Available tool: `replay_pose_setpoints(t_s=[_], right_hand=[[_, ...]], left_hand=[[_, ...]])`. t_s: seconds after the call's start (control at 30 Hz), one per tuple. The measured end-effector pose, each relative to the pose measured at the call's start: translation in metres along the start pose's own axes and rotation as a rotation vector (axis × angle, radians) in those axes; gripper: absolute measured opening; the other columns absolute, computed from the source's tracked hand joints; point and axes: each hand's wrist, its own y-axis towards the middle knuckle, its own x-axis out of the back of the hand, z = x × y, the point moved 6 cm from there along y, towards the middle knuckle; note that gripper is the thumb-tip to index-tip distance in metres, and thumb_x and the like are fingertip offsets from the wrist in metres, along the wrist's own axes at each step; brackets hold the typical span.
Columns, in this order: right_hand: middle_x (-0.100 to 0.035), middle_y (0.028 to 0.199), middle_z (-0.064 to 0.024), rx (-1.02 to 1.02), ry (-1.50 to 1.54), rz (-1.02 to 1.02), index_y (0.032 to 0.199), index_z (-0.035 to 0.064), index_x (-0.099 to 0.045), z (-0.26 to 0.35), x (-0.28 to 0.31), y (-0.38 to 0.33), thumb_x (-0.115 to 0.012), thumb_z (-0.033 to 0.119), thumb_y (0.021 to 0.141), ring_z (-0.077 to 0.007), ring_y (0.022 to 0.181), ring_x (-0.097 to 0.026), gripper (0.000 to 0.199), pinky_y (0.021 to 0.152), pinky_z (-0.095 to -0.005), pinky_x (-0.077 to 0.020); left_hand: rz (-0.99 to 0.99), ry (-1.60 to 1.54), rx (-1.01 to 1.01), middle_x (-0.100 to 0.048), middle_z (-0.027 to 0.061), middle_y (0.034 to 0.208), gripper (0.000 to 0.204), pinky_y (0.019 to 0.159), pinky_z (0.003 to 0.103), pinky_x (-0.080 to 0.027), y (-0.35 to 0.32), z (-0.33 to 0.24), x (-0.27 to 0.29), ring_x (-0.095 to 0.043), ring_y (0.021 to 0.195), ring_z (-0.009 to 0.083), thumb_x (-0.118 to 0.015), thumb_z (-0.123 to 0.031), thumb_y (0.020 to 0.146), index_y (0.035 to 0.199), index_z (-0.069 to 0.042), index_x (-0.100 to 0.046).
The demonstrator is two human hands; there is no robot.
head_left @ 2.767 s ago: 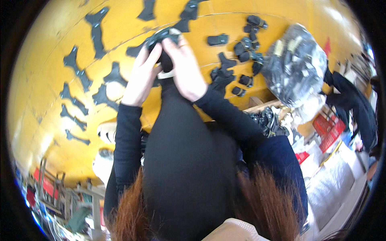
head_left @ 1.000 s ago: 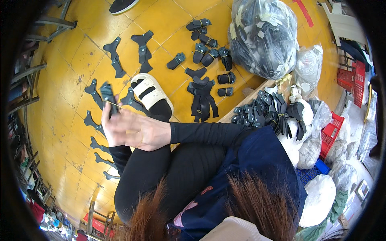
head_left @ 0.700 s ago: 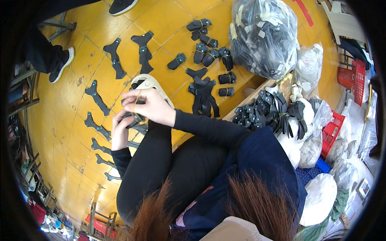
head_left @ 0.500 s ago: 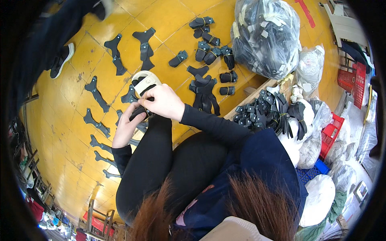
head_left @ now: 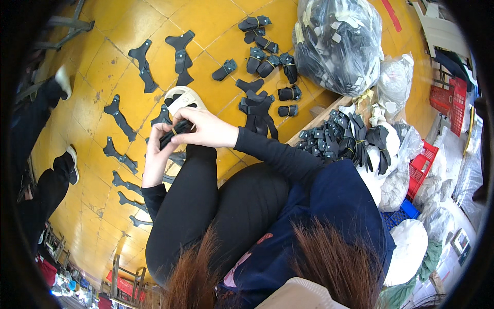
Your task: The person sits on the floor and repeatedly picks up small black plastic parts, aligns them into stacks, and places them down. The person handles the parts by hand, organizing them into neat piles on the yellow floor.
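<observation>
Over my raised knee, my left hand (head_left: 156, 157) and my right hand (head_left: 212, 129) grip a dark folded bundle of what look like black socks (head_left: 182, 125) from both sides. A thin yellowish band (head_left: 174, 131) shows across it. The fingers partly cover the bundle. Just beyond my hands is a cream slide sandal (head_left: 186, 98). On the floor left of my hands lie several flat stacks of black socks (head_left: 120, 117), set apart from each other. Finished-looking banded bundles (head_left: 268, 66) sit in a group farther right.
A big clear bag of dark socks (head_left: 339, 51) stands at the far right. Beside me, a heap of tagged socks (head_left: 329, 136) rests by a wooden edge. Red crates (head_left: 423, 167) and a blue crate (head_left: 400, 215) are farther right. Another person's shoes (head_left: 73, 165) are at the left.
My hands have drawn closer round the bundle, and its yellowish band shows between them. At the left, the other person's legs and shoes have shifted nearer the picture's edge.
</observation>
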Motion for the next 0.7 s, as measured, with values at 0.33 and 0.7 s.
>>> replay_pose_setpoints(t_s=[0.33,0.7], right_hand=[[-0.062,0.088,-0.0013,-0.512,0.372,0.005,0.109,0.0009,-0.057,-0.049,0.009,-0.051,-0.066,0.011,0.085,-0.0071,0.074,-0.058,0.028,0.067,-0.0218,-0.0476],[-0.058,0.077,0.0023,-0.689,0.389,-0.459,0.099,0.005,-0.06,-0.106,0.079,-0.115,-0.065,0.016,0.087,-0.0051,0.064,-0.052,0.017,0.059,-0.0202,-0.0425]], left_hand=[[0.17,-0.146,0.225,-0.049,0.0029,0.117,0.032,0.097,0.024,-0.031,0.0,0.026,-0.019,-0.044,0.111,0.0117,-0.05,-0.015,0.095,0.125,-0.007,-0.044],[-0.085,0.324,0.151,-0.056,0.0079,0.113,0.037,0.097,0.028,-0.035,0.006,0.058,0.026,-0.049,0.108,0.0139,-0.053,-0.024,0.095,0.127,-0.007,-0.048]])
